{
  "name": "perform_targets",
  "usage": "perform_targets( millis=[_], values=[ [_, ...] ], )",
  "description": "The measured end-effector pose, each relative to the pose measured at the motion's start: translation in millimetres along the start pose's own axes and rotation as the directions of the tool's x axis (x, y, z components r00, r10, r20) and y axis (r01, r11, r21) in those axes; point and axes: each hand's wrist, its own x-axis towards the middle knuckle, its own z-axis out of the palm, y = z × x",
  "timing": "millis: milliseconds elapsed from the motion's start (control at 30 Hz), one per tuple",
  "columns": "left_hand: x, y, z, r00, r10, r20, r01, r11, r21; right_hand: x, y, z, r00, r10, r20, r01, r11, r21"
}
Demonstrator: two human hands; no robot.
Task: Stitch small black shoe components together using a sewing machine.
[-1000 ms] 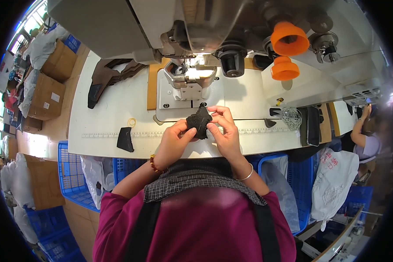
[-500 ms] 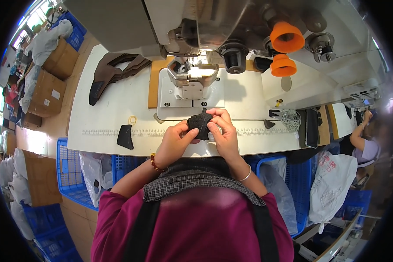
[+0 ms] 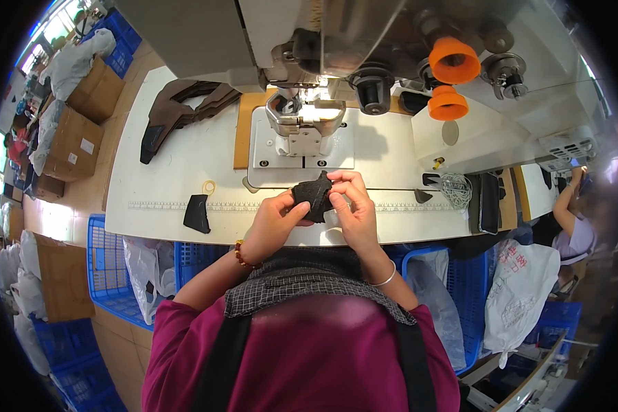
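Observation:
A small black fabric piece point(image 3: 312, 196), folded or curled, is held above the table's front edge. Its left side is gripped by my left hand point(image 3: 273, 221), thumb on top and fingers partly hidden beneath. My right hand point(image 3: 355, 213) pinches its right edge between thumb and fingertips. Just beyond my hands stands the sewing machine's metal head point(image 3: 305, 127) over a white plate point(image 3: 268, 154). Another black fabric piece point(image 3: 197, 214) lies flat to the left of my left hand, near a yellow ring point(image 3: 209, 187).
Brown cut pieces point(image 3: 178, 110) are stacked at the table's far left. A ruler strip point(image 3: 158, 206) runs along the front. Orange cones point(image 3: 453, 60) hang at upper right, above coiled cord point(image 3: 456, 189). Blue baskets point(image 3: 110, 268) stand below the table edge. Another person point(image 3: 574, 230) sits far right.
The black fabric piece has turned slightly between my fingers, and my right fingers have shifted a little along its edge. My left hand keeps its hold.

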Motion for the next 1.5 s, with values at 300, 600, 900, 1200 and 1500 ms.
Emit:
perform_targets(
  millis=[300,600,900,1200,1500],
  values=[
    [-6.4,-3.0,-11.0,0.995,0.085,0.057,-0.083,0.996,-0.021,0.1,-8.6,-6.4,0.999,-0.002,-0.044,0.008,0.992,0.127],
    [-16.3,21.9,3.8,0.841,0.502,0.203,-0.519,0.641,0.565,-1.8,-26.8,-5.8,0.979,-0.204,0.005,0.203,0.972,-0.119],
    [-18.2,30.8,11.0,0.779,0.586,0.223,-0.581,0.54,0.609,-8.4,-28.6,-1.8,0.983,-0.185,-0.003,0.182,0.973,-0.143],
    [-19.9,24.1,9.5,0.826,0.526,0.203,-0.528,0.595,0.606,-8.2,-28.8,-2.8,0.986,-0.134,0.095,0.144,0.984,-0.104],
    [-20.6,27.8,8.8,0.837,0.515,0.187,-0.514,0.62,0.593,-11.6,-17.2,-4.3,0.981,0.024,0.195,-0.06,0.983,0.176]
  ],
)
